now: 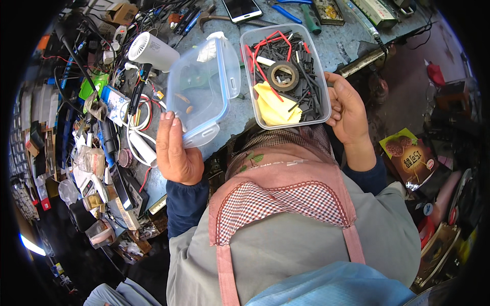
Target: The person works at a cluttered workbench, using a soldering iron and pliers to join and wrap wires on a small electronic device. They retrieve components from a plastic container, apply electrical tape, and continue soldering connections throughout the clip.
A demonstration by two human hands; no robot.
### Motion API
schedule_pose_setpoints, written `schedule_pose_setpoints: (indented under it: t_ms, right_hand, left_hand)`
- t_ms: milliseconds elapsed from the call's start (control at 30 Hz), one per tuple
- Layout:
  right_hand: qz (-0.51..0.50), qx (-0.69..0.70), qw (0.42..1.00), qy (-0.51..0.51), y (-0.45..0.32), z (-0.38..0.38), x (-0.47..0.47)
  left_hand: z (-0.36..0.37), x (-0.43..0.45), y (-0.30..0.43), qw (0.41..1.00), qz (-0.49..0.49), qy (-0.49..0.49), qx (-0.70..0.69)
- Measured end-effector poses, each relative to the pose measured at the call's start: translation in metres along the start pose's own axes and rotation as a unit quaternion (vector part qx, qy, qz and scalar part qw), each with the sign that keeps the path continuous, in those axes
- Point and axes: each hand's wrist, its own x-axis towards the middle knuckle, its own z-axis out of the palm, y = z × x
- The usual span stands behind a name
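Note:
My left hand [178,157] grips the near left corner of a clear plastic lid [199,88] with a blue seal, tilted over the bench. Its thumb is hidden. My right hand [348,107] holds the right side of a clear plastic container [326,99], fingers curled against the wall. The container sits at the bench's front edge. Inside lie many short black tubing pieces [306,101], resembling heat-shrink tubing, and longer red tubes [258,67]. A roll of black tape [272,74] and a folded yellow cloth [270,107] rest on top.
A white cylindrical device with a vented end [153,51] and tangled white cables [143,126] crowd the left. Beyond the container are a smartphone [241,9], a claw hammer [222,17] and a green-handled tool [311,19]. A brown printed package [409,158] is at right.

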Motion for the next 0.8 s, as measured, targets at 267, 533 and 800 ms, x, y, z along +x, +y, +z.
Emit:
schedule_pose_setpoints:
  t_ms: [267,533,800]
  right_hand:
    - [-0.073,-0.013,0.997,-0.009,-0.008,0.013,-0.014]
    - [-0.099,-0.114,0.989,-0.009,-0.005,0.024,-0.002]
    - [-0.107,-0.147,0.981,-0.067,-0.010,0.024,0.013]
  left_hand:
    - [0.040,0.048,0.062,0.980,0.150,-0.074,-0.106]
    - [0.045,0.060,0.075,0.938,0.039,-0.198,-0.280]
    - [0.083,0.051,0.056,0.801,-0.347,-0.135,-0.468]
